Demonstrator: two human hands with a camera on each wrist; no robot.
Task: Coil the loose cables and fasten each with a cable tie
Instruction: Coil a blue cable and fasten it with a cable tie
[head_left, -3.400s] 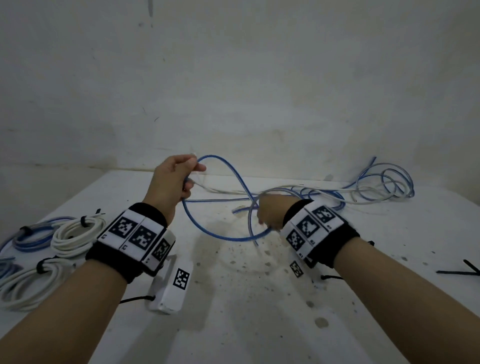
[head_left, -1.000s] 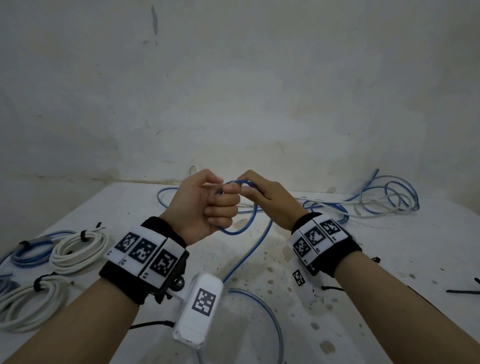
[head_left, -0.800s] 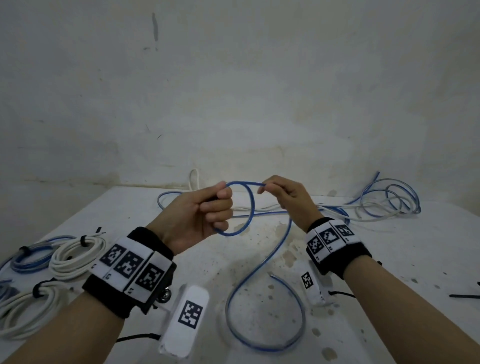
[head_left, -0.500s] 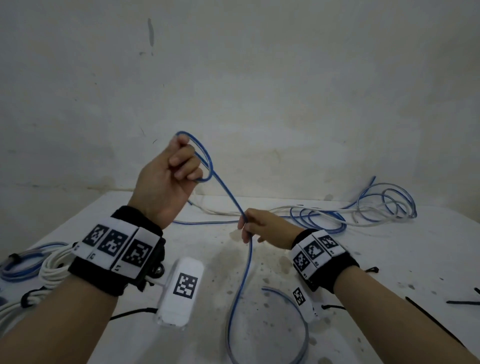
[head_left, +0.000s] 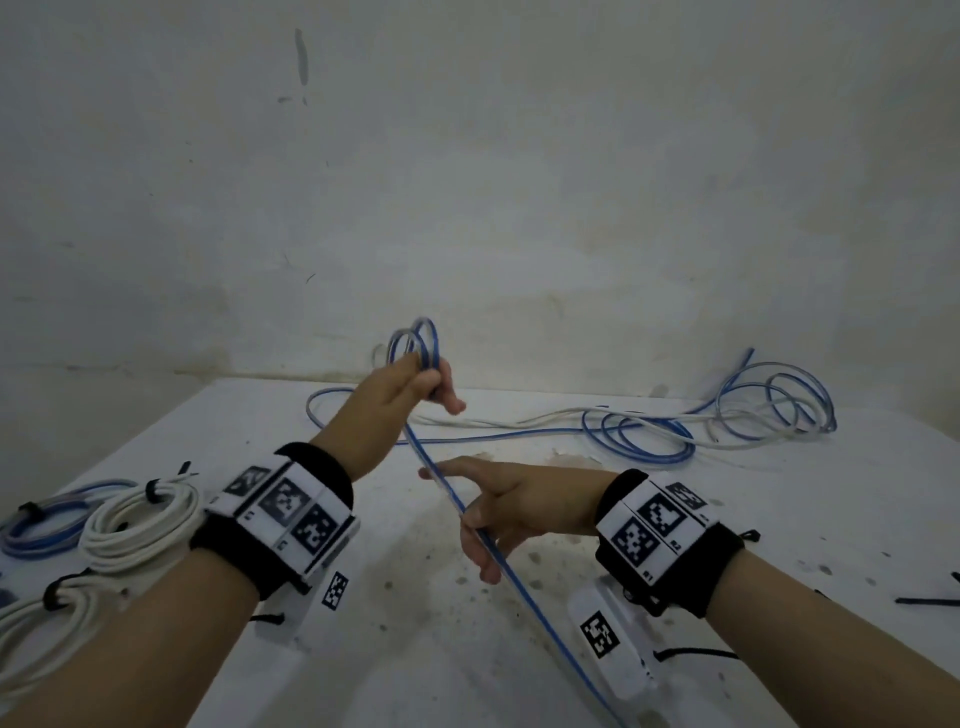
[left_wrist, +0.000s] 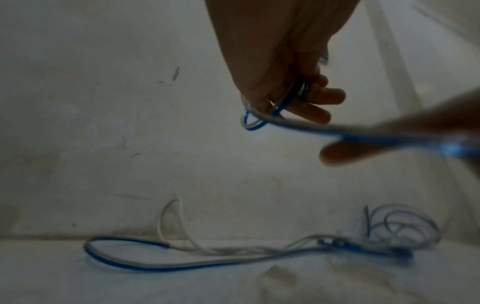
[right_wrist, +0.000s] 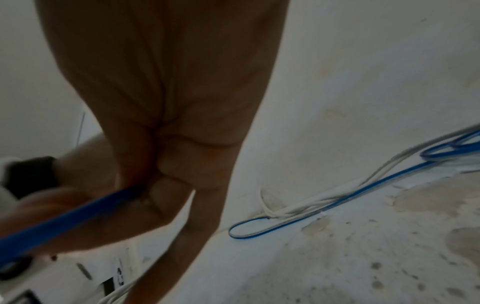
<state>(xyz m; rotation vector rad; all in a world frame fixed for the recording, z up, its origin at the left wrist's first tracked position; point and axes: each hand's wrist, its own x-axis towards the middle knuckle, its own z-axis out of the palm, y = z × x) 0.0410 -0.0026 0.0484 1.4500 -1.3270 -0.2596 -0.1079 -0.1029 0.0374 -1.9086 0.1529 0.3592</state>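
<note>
My left hand (head_left: 422, 385) is raised over the white table (head_left: 410, 660) and grips a small bunch of blue cable loops (head_left: 418, 339), which stand up above its knuckles. The left wrist view shows the fingers (left_wrist: 311, 107) curled round those loops (left_wrist: 253, 123). From there the blue cable (head_left: 524, 592) runs taut, down and toward me, through my right hand (head_left: 485, 519). That hand holds it lower down, with the index finger stretched out and the other fingers (right_wrist: 166, 185) curled over the cable (right_wrist: 78, 216).
A loose tangle of blue and white cables (head_left: 753, 415) lies along the back right by the wall. Tied coils sit at the left: a white coil (head_left: 140, 519), a blue coil (head_left: 41, 525), another white coil (head_left: 36, 629). A black cable tie (head_left: 927, 601) lies at the right edge.
My left hand has dropped from its raised position and moved right, now with more than one loop in it. My right hand has slid down the cable toward me.
</note>
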